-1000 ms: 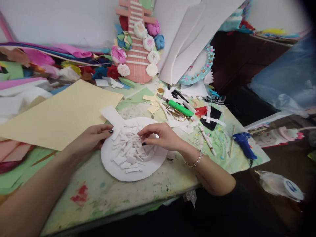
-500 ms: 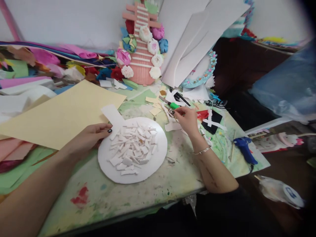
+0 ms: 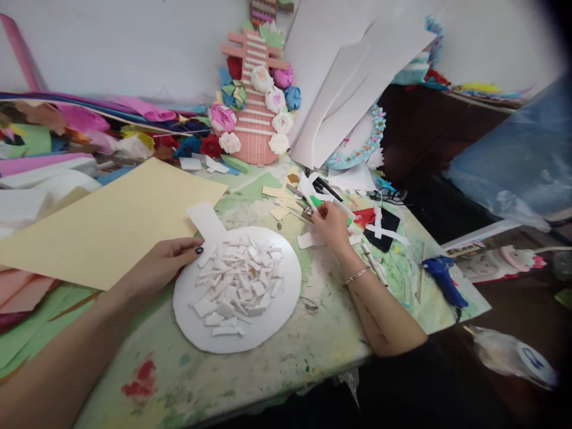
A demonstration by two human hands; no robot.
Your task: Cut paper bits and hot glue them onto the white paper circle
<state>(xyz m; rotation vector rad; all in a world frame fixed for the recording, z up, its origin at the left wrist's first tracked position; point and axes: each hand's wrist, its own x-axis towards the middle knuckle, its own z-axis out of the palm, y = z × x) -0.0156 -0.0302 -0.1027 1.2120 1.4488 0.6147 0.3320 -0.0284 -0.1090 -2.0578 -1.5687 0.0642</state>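
Note:
A white foam disc [image 3: 279, 313] lies on the table, with many small cut white foam pieces [image 3: 241, 286] heaped over its middle. At its upper left edge, a flat white strip [image 3: 205, 219] sticks out. My left hand [image 3: 172, 259] grips the disc's left edge beside this strip, thumb on top and fingers partly hidden below. Over the clutter to the right, my right hand [image 3: 330, 223] is closed, fingertips pinching a narrow white strip [image 3: 307, 187]. Under and behind that hand lie a green-handled cutter [image 3: 315, 201] and a metal tool, partly covered.
A cream sheet [image 3: 120, 220] covers the left side. A pink guitar-shaped craft with paper flowers [image 3: 254, 128] stands at the back, beside tall white boards [image 3: 339, 89]. A blue glue gun [image 3: 444, 280] lies near the right table edge. Black marker pens [image 3: 326, 187] and paper scraps lie behind my right hand.
My right hand has shifted slightly and now has a white strip upright at its fingertips, partly covering the green-handled cutter. My left hand keeps its place on the disc. The view has tilted up slightly.

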